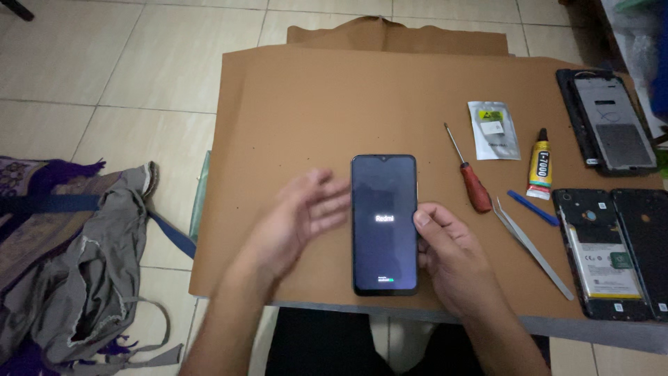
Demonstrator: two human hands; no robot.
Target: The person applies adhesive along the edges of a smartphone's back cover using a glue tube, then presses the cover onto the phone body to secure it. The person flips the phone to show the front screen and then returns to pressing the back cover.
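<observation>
A low table topped with a sheet of brown cardboard (313,104) stands on a floor of pale square tiles (139,63), and a second, creased sheet pokes out behind its far edge. On the floor to the left lies a heap of grey cloth (90,264) over a purple fringed rug (42,181). The light is dim.

A smartphone (384,224) lies flat near the front edge of the cardboard, its dark screen lit with a small start-up mark. The right hand (449,254) holds it by its right side, thumb pressed on the edge of the glass. The left hand (296,223) is blurred, open with fingers spread, just beside the phone's left edge — whether it touches cannot be told.

To the right lie a red-handled screwdriver (470,177), metal tweezers (532,247), a blue pry tool (532,207), a yellow glue tube (540,166) and a small silvery pouch (494,130), whose contents are hidden. Two opened phone bodies — one (612,125) at the far right, one (612,254) nearer with its battery showing — are partly cut off by the frame's edge.
</observation>
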